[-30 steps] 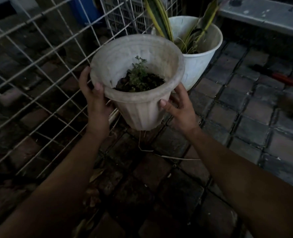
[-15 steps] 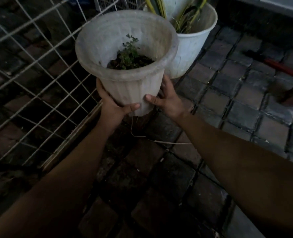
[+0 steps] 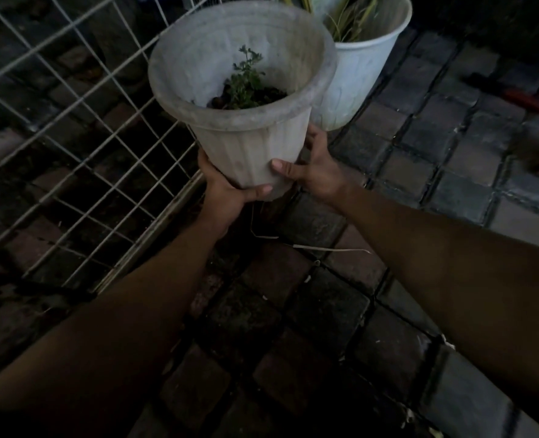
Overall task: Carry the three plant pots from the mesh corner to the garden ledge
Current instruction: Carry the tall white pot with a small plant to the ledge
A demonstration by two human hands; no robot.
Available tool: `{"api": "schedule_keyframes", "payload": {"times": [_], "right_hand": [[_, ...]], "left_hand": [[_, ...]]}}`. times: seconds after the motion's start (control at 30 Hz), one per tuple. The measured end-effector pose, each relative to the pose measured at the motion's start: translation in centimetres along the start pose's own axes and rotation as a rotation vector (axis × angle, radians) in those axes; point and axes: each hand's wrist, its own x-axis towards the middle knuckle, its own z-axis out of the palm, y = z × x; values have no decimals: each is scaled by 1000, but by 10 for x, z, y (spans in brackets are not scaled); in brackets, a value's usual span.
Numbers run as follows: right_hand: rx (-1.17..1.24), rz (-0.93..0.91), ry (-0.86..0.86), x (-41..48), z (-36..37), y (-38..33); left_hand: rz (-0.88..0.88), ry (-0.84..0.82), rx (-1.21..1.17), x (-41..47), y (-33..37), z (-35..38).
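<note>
Lifted higher, pot [image 3: 249,147] rests between both hands [image 3: 271,188].

Dim, murky light; deep shadow at bottom; wide-angle bending at edges.

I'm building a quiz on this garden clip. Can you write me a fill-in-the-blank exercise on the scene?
1. Both hands grip the ribbed grey plastic pot near its ____.
2. The plant in that pot is ____ than the rim.
3. The smooth white pot stands on the ____ floor.
4. The white wire mesh panel lies on the person's ____ side.

Missing words: base; lower; paved; left
</note>
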Motion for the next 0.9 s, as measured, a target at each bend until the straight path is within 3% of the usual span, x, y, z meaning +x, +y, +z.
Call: {"api": "schedule_keyframes", "payload": {"times": [0.27, 0.43, 0.57, 0.77, 0.9], "right_hand": [[-11, -44, 78, -20, -2, -12], [98, -142, 116, -19, 2, -37], [50, -231, 99, -14, 4, -71], [83, -426, 252, -3, 16, -148], [110, -532, 359, 12, 28, -246]], "left_hand": [[50, 109, -13, -10, 18, 8], [138, 143, -152, -10, 43, 12], [224, 196, -261, -7, 74, 12], [451, 138, -326, 15, 161, 8], [435, 95, -402, 24, 269, -5]]}}
